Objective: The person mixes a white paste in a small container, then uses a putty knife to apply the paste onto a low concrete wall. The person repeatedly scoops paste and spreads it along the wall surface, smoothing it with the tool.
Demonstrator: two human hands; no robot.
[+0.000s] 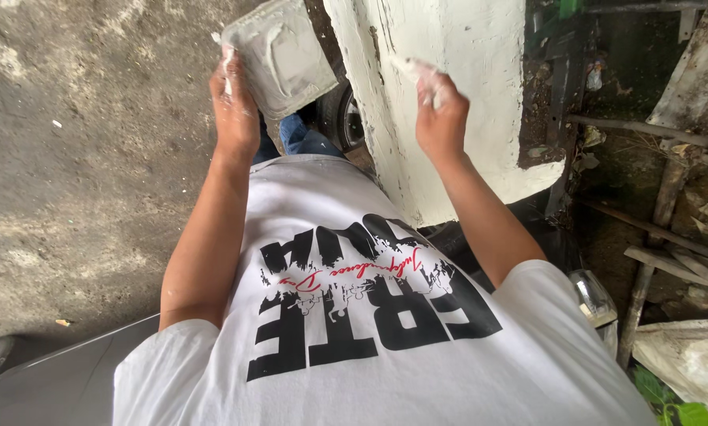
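Concrete floor (70, 158): at the far left we see rough grey ground, bare but for a few small specks.
Left hand (234, 106): we see it closed on the near edge of the putty board, fingers wrapped under and thumb side smeared white.
Putty board (279, 51): a flat, squarish slab held up at an angle, left of the pillar and above the blue jeans (298, 136); its face carries a spread of grey-white paste. We judge it stiff and fairly light, but slick wherever the paste has crept to the rim, so a dry edge, gripped from below, looks the safest hold. Kept near level, the soft paste should stay put; tipped far, it may slide.
Pillar (440, 95): a white-coated column with flaking, patchy edges, standing just right of the board.
Right hand (440, 118): we see it clenched round a putty knife, pressed against the pillar face.
Putty knife (418, 72): only a pale, paste-covered blade shows past the fingers, blurred; we judge it thin and springy, best held by the handle hidden in the fist.
Debris (653, 197): at the right lie wooden sticks, dirt and scrap sheets, well apart from both hands.
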